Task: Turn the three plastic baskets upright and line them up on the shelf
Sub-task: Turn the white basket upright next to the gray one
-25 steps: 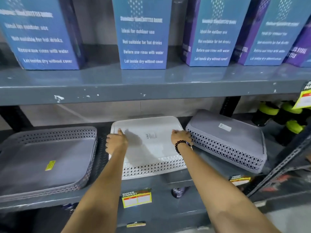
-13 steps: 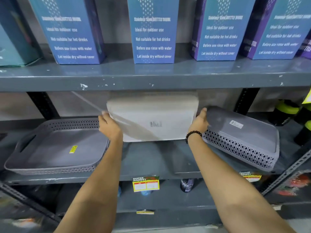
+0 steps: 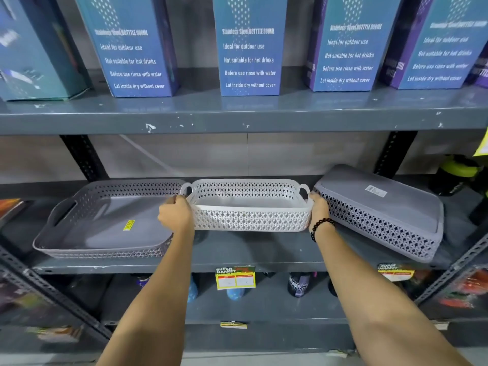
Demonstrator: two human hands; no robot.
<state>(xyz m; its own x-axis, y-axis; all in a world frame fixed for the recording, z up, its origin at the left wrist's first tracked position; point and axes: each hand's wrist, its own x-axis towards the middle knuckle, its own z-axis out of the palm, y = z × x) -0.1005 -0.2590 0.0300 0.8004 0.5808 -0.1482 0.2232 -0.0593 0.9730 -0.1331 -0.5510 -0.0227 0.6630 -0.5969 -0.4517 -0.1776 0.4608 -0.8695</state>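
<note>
A white perforated basket (image 3: 250, 219) is upright in the middle of the grey shelf (image 3: 253, 254), held just above it. My left hand (image 3: 175, 213) grips its left end and my right hand (image 3: 318, 211), with a black bead bracelet at the wrist, grips its right end. To the left, a grey basket (image 3: 105, 220) sits upright with a yellow sticker inside. At the right, another grey basket (image 3: 383, 210) lies upside down and tilted, its flat bottom up with a white label.
The shelf above (image 3: 237, 114) holds several tall blue boxes (image 3: 249, 46) and hangs low over the baskets. Black uprights (image 3: 84, 157) stand behind. Green-capped bottles (image 3: 456, 170) sit at the far right. Price tags (image 3: 235, 277) hang on the shelf's front edge; bottles stand below.
The white basket lay upside down, then was tipped up on edge, and now it is upright between my hands. The camera has moved closer and shifted left.
</note>
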